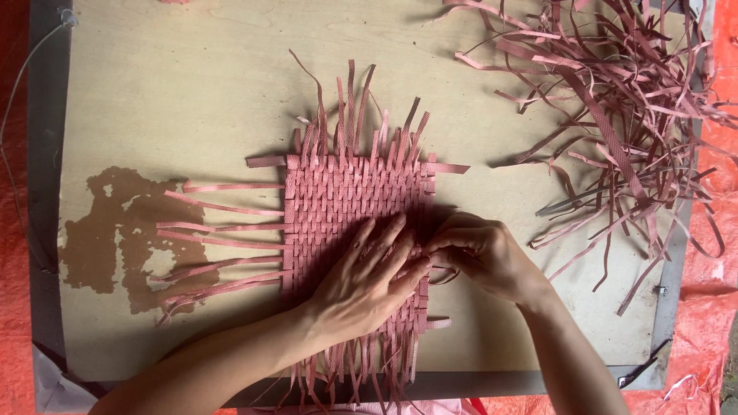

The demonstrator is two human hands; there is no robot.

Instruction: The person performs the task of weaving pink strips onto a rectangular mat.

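Observation:
A flat woven mat (338, 201) of pink plastic strips lies in the middle of a wooden board (192, 84), with loose strip ends sticking out on all sides. My left hand (367, 280) lies flat on the mat's lower right part, fingers spread and pressing it down. My right hand (480, 257) is at the mat's right edge, its fingers pinched on a pink strip end (442, 275) next to the left hand's fingertips. The mat under both hands is hidden.
A big loose heap of pink strips (615, 107) covers the board's upper right. A dark patch (115, 230) of worn veneer marks the board's left side. A grey metal frame (46, 192) edges the board, with red sheeting (711, 307) beyond it.

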